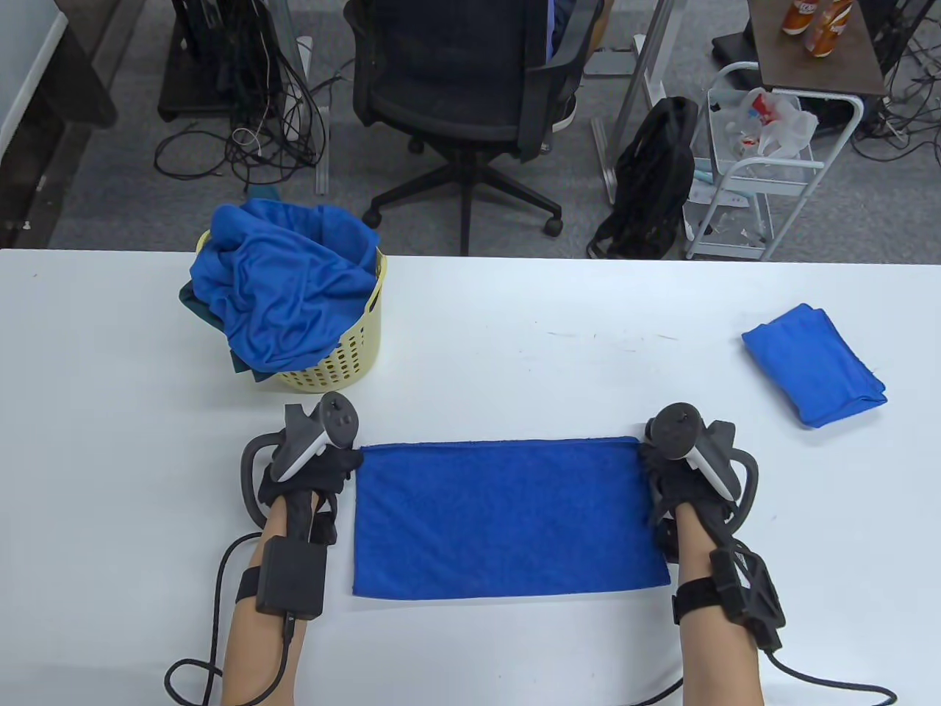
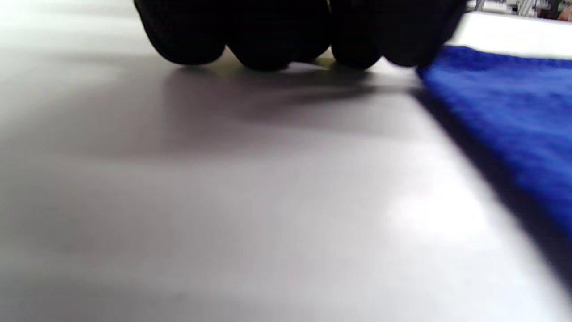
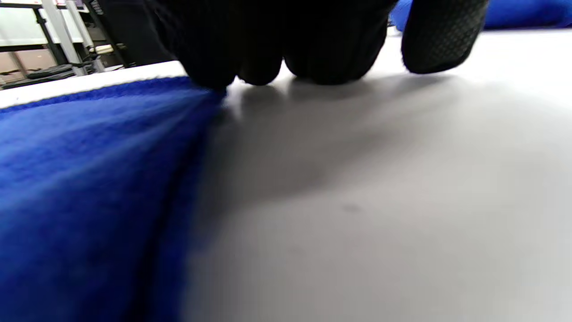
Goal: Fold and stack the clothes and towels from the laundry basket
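A blue towel (image 1: 507,515) lies flat on the white table (image 1: 514,323), folded into a wide rectangle. My left hand (image 1: 334,467) rests on the table at the towel's far left corner, fingers curled down and touching the edge (image 2: 429,67). My right hand (image 1: 662,471) holds the far right corner, fingertips (image 3: 210,71) pressed on the cloth (image 3: 89,179). A yellow laundry basket (image 1: 338,360) at the back left is heaped with blue cloth (image 1: 287,287). A folded blue towel (image 1: 812,364) lies at the far right.
An office chair (image 1: 470,81), a backpack (image 1: 650,176) and a white cart (image 1: 764,162) stand beyond the table's far edge. Cables run from both wrists off the near edge.
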{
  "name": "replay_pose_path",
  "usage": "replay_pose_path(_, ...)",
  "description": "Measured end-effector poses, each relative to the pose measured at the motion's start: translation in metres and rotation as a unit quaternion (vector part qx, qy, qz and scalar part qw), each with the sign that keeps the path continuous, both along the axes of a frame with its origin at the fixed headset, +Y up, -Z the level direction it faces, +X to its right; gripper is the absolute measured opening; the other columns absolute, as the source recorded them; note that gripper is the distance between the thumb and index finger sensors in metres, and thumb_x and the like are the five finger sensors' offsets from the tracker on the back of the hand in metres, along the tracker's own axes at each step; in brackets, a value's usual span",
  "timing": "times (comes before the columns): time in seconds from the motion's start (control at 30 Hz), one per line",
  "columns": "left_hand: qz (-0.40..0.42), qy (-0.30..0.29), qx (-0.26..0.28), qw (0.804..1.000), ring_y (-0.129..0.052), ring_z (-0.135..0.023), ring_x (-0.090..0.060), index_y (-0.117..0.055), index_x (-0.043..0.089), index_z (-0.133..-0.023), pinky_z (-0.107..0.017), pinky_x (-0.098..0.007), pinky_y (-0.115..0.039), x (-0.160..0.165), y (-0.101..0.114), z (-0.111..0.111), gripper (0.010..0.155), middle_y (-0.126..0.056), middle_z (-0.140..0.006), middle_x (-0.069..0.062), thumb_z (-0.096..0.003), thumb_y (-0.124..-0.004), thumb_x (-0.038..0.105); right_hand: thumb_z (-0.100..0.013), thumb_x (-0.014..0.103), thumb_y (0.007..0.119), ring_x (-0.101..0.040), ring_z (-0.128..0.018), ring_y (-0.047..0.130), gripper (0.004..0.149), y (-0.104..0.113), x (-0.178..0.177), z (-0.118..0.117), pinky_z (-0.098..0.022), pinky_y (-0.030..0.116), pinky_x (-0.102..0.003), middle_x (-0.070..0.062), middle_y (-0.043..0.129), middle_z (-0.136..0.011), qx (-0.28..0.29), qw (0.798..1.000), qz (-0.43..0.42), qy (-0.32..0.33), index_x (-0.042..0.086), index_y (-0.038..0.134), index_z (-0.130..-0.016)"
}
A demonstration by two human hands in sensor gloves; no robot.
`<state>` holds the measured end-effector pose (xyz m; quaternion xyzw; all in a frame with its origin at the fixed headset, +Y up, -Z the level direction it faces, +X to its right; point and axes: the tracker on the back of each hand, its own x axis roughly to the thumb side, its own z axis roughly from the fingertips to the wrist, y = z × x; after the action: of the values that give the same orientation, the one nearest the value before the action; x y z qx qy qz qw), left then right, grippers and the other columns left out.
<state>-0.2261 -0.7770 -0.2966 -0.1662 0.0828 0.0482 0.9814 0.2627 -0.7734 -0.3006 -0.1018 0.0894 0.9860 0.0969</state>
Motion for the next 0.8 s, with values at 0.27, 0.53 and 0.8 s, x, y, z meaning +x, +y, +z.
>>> replay_pose_path(0.27,0.146,-0.043,0.137,0.979,-0.078,-0.102,-0.038,-0.05,0.022,-0.119,-0.07,-0.057,-0.073,-0.031,0.039,0.073,0.073,-0.06,-0.121,-0.017,-0.0552,-0.069,0.053,-0.062,0.032,0.076,-0.051,-0.079,0.083,0.057,0.022,0.018,0.042,-0.058,0.07,-0.066,-0.034,0.076,-0.1,-0.077,0.993,-0.083,-0.033,-0.003,0.069,-0.107)
replay_pose_path(0.53,0.154,-0.044,0.225,0.961,-0.077,-0.103,-0.037,-0.051,0.023,-0.119,-0.071,-0.058,-0.072,-0.041,0.058,0.119,0.075,-0.06,-0.121,-0.016,-0.0538,-0.069,0.056,-0.06,0.044,0.082,-0.053,-0.083,0.077,0.072,0.01,-0.051,0.055,-0.059,0.069,-0.069,-0.037,0.068,-0.101,-0.147,0.985,0.09,-0.028,-0.01,0.066,-0.105)
replay_pose_path(0.8,0.12,-0.033,0.228,0.966,-0.08,-0.101,-0.035,-0.055,0.024,-0.117,-0.07,-0.057,-0.074,-0.056,0.042,0.12,0.073,-0.064,-0.119,-0.014,-0.0528,-0.07,0.056,-0.06,0.025,0.082,-0.054,-0.083,0.07,0.043,0.001,-0.073,0.052,-0.06,0.068,-0.067,-0.04,0.061,-0.101,-0.118,0.989,0.061,-0.066,-0.008,0.077,-0.086)
